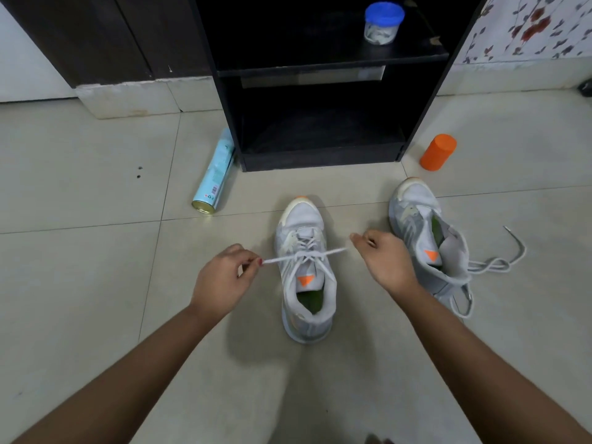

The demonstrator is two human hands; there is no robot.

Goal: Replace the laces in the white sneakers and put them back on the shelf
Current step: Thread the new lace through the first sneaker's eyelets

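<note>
The lower compartment (320,123) of the black shelf unit (320,161) is open at the front, and a strip of open floor (96,267) runs to it from the toe of the laced sneaker (299,219). A spray can (216,174) lies against the unit's left side and an orange cylinder (438,152) stands near its right corner, flanking that approach. A blue-lidded jar (383,24) occupies the right part of the upper shelf. The second sneaker (448,251) stands just beyond the right grip (384,261), its loose lace (493,264) sprawled on the floor further right. A taut lace (282,258) spans from the left grip (221,277) to the right grip, barring the way across the laced sneaker. Left of the left grip lies wide open floor.
</note>
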